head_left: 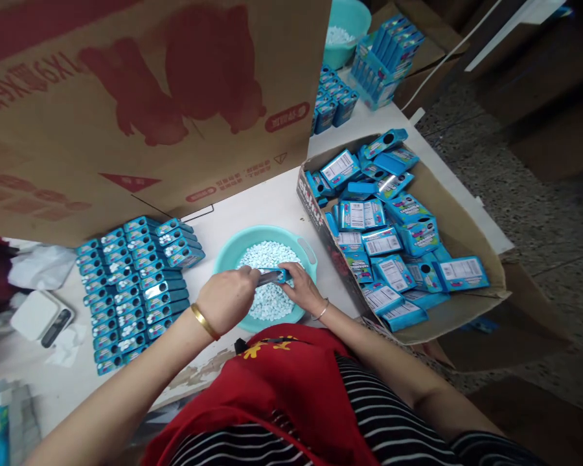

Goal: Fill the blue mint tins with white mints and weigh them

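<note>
A turquoise basin [230, 249] with small pale candy-like pellets [272, 304] sits in front of me on the white table. Over it, my left hand [230, 298], with a gold bangle at the wrist, is closed on a small greyish scoop [270, 278]. The scoop's mouth meets a small blue box [284, 276], which my right hand [301, 289] pinches from the right side. My fingers hide part of both things.
Rows of upright blue boxes [140, 285] stand at left, near a white scale [41, 317]. An open carton [466, 272] of loose blue boxes lies at right. Behind the basin rises a large cardboard box [150, 116]. Another turquoise basin [354, 16] is farther back.
</note>
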`<state>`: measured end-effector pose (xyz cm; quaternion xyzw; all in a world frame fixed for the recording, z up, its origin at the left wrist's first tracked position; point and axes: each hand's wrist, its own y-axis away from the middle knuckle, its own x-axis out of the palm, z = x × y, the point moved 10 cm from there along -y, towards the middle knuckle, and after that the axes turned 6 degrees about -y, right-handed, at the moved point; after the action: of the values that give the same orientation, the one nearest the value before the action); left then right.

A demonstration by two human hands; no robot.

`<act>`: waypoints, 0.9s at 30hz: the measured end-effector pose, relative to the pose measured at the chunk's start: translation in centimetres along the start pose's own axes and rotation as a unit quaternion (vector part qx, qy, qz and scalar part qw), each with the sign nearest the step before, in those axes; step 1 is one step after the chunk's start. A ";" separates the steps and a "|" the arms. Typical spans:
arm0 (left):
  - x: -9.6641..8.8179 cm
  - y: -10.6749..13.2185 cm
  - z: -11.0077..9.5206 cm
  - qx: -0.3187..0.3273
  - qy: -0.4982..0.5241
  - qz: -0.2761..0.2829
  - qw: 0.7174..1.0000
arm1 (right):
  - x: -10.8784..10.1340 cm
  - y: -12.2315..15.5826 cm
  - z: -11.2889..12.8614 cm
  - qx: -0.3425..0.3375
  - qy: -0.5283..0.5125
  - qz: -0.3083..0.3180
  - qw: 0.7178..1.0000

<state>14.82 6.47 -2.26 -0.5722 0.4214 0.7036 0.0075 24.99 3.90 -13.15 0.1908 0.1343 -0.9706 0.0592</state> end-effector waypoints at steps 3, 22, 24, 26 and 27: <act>0.7 0.2 1.4 0.033 0.110 -0.070 0.991 | 0.2 0.2 0.6 0.004 -0.031 -0.016 0.999; 13.9 2.2 26.5 -0.243 0.146 -0.244 0.927 | -17.9 -5.3 -6.3 0.145 0.133 -0.277 0.941; 15.5 1.8 27.1 -0.250 0.147 -0.248 0.924 | -21.1 -4.7 -11.0 0.245 0.202 -0.258 0.913; 16.2 2.1 26.9 -0.280 0.127 -0.258 0.916 | -22.8 -4.5 -14.3 0.293 0.225 -0.237 0.898; 16.1 2.5 26.6 -0.303 0.114 -0.267 0.908 | -23.0 -4.5 -15.5 0.310 0.228 -0.225 0.895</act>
<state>-13.24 13.31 -14.17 -0.7145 0.0172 0.6989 -0.0272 50.94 14.08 -17.01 0.3798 -0.1240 -0.8805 -0.2553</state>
